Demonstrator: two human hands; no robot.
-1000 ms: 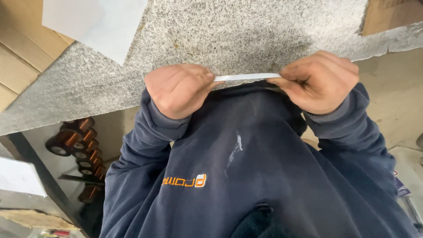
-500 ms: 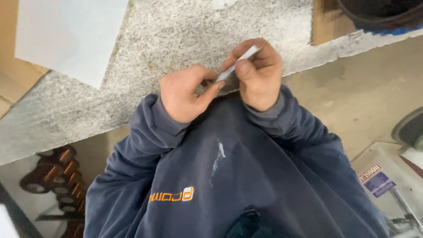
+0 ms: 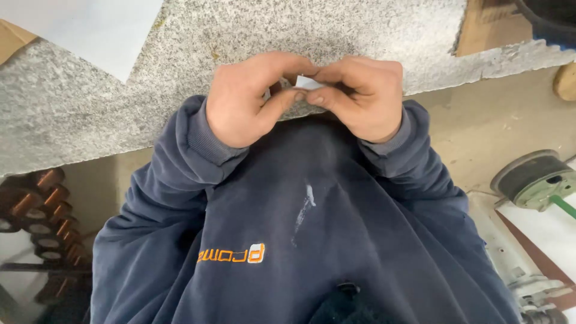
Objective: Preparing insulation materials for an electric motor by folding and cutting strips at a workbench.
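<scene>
At frame centre we see our left hand (image 3: 249,99) and right hand (image 3: 360,96) meeting on a paper scrap (image 3: 308,82), over the stone slab's (image 3: 90,114) edge; copper coils (image 3: 33,207) sit lower left.

rough speckled granite slab (image 3: 372,30)

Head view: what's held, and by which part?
A small white piece, likely folded paper or tape, pinched by both ends between the left hand and the right hand, thumbs and forefingers over it.
</scene>
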